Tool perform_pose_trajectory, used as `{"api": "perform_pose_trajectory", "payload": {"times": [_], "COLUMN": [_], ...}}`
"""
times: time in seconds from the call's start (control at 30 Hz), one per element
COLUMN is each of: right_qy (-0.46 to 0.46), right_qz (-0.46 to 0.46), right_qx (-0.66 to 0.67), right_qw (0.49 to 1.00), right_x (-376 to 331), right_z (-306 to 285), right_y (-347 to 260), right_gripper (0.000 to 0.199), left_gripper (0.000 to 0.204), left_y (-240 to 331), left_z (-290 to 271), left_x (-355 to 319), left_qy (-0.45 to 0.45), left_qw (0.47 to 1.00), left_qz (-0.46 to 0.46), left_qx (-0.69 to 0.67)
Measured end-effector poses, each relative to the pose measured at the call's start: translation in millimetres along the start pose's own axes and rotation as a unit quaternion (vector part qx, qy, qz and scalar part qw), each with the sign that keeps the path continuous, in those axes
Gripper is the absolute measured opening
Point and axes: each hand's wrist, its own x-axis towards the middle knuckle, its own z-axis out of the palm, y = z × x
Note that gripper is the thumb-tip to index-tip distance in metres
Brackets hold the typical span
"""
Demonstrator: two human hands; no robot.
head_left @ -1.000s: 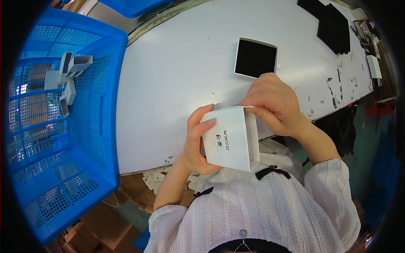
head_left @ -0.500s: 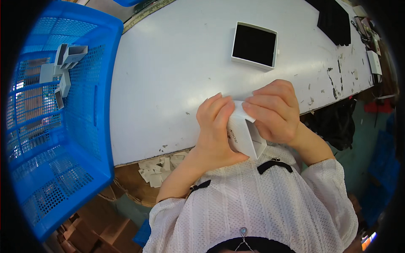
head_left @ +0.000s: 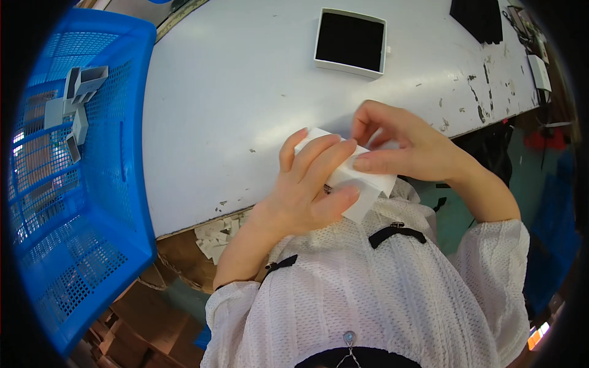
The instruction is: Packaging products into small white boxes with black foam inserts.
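A white cardboard box sleeve (head_left: 375, 183) is held tilted at the table's near edge, close to my body. My left hand (head_left: 307, 178) lies across it, fingers over the top and thumb along the near side. On its right part rests the thumb of my right hand (head_left: 408, 144), with the fingers bent at the far side; their tips are partly hidden. Farther off on the table stands a shallow white box tray (head_left: 346, 69) with a black lining (head_left: 351, 40) and a small pull tab on its right side.
Left of the table stands a blue plastic basket (head_left: 140, 178) holding several small white box sleeves (head_left: 78, 122). Black flat pieces (head_left: 478, 19) lie at the far right. White paper scraps (head_left: 211, 240) and brown cartons (head_left: 144, 325) are below the table's near edge.
The sleeve has turned, so its open end no longer faces up toward me. My left fingers have spread over it, and my right hand has shifted its grip. The whole view has shifted slightly.
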Motion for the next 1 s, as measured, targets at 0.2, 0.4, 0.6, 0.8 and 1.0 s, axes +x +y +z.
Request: {"api": "perform_pose_trajectory", "payload": {"times": [0.2, 0.4, 0.6, 0.8, 1.0], "right_qy": [-0.098, -0.192, -0.148, 0.029, 0.070], "right_qz": [0.042, 0.017, -0.037, -0.275, -0.315], "right_qx": [0.101, 0.114, 0.021, -0.092, -0.295], "right_qw": [0.989, 0.975, 0.988, 0.957, 0.899], "right_x": [-0.6, -3.8, -10.2, -1.6, 6.2], "right_z": [10.8, 2.7, 5.4, -10.3, -0.7], "right_y": [-0.2, -2.2, -10.2, 1.6, -7.2], "right_gripper": [0.049, 0.044, 0.071, 0.061, 0.017], "left_gripper": [0.046, 0.045, 0.074, 0.100, 0.105], "left_y": [-0.8, -3.7, -9.2, -11.1, 6.0], "left_z": [4.1, 6.2, -15.6, -11.9, -18.9], "left_x": [-6.3, -8.0, 0.9, -6.1, 1.4], "left_qy": [0.040, 0.009, -0.060, -0.031, -0.087], "left_qw": [0.992, 0.991, 0.997, 0.980, 0.948], "left_qz": [0.071, 0.070, -0.042, -0.117, -0.207], "left_qx": [0.095, 0.113, 0.022, -0.157, -0.227]}}
